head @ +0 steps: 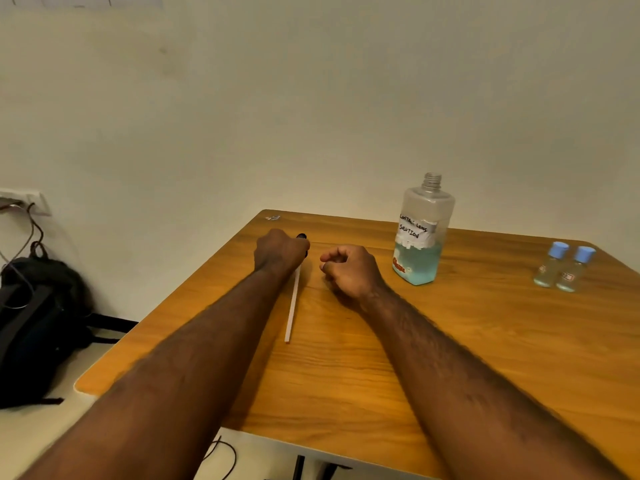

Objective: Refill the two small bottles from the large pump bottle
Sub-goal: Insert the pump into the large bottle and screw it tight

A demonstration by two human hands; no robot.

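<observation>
Two small bottles point(551, 270), blue-capped, stand side by side on the table point(450, 341), well apart from the uncapped large bottle point(420, 237). The left hand point(278, 251) grips the pump head point(302, 237) — its tube point(292, 306) lying on the wood — while the right hand point(349, 268) is clenched, seemingly around nothing.

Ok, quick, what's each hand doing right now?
Left hand: grips the pump head, with its dip tube attached.
Right hand: fingers curled, holding nothing visible.

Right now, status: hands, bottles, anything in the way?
Left grip holds black pump head with white tube; right grip curled, empty. Large clear plastic bottle uncapped, part-full. Two small blue-capped bottles closed; nothing in the way.
</observation>
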